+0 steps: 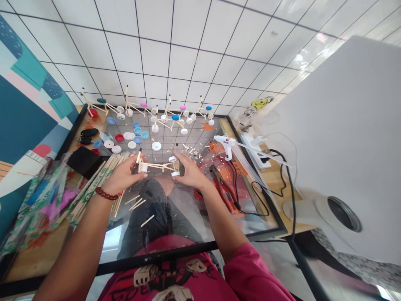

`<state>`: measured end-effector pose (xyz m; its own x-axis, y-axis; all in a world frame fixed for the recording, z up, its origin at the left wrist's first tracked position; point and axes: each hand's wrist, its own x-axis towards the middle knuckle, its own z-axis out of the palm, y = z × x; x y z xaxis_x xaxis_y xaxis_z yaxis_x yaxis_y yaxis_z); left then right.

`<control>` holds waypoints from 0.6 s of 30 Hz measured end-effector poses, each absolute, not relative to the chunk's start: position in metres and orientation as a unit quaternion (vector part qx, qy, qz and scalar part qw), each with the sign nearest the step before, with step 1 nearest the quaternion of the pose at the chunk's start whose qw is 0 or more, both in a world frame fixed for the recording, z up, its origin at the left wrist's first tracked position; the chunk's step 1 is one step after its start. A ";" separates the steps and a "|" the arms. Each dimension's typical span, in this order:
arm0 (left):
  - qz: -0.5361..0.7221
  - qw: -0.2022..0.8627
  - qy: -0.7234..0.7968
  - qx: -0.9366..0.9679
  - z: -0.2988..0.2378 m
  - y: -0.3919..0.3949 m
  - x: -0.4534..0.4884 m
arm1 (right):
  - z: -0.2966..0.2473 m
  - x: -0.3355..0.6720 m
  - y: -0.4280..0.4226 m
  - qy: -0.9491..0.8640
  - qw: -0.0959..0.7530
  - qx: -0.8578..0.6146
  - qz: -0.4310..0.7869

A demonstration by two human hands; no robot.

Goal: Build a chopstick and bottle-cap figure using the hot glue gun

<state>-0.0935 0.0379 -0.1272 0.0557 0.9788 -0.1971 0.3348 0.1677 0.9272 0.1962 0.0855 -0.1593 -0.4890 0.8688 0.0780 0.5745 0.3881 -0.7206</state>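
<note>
Between my two hands is a small toy tricycle (159, 166) made of wooden sticks with white bottle-cap wheels. My left hand (125, 171) grips its left end, near a black-tipped upright stick and a white cap. At the other end, the fingers of my right hand (189, 170) close around the pair of white cap wheels (175, 173). Several similar stick tricycles (175, 118) stand along the back of the glass table. Loose bottle caps (128, 136) in white, blue and red lie beyond my left hand.
To the right are a white glue gun (226, 145), red-handled pliers (224, 188) and a power strip (257, 150) with black cables. Wrapped and loose chopsticks (90, 188) lie on the left beside a black box (84, 162). Cut sticks (137, 204) rest near the front.
</note>
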 end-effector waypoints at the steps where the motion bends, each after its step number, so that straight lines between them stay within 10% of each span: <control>1: 0.337 0.474 0.599 0.550 -0.127 0.038 -0.093 | -0.158 0.196 0.085 -0.802 0.229 -0.449 0.321; 18: 0.344 0.533 0.583 0.507 -0.120 0.037 -0.093 | -0.161 0.184 0.080 -0.807 0.295 -0.431 0.274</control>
